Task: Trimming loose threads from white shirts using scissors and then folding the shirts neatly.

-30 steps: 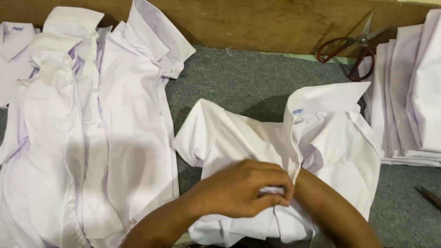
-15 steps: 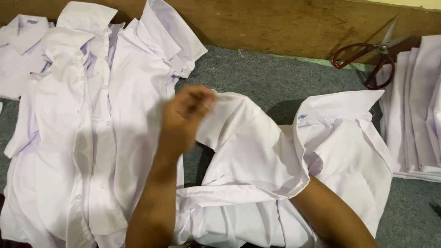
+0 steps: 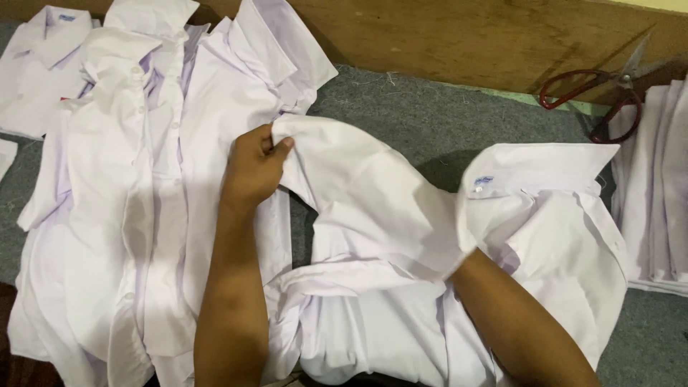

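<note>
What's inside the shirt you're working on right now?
The right forearm runs into the white shirt under its front panel. The right hand itself is covered by the cloth. The left hand pinches the sleeve end from outside.

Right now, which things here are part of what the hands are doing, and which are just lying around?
In hand:
left hand, gripping the sleeve
white shirt
right hand, hidden inside it

Lying about:
laid-out shirts
red scissors
folded stack

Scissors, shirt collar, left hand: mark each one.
Scissors [image 3: 592, 97]: head view, on the red handle loops.
Shirt collar [image 3: 537, 166]: head view, on the flat white collar band.
Left hand [image 3: 252, 168]: head view, on the back of the hand gripping the sleeve.
</note>
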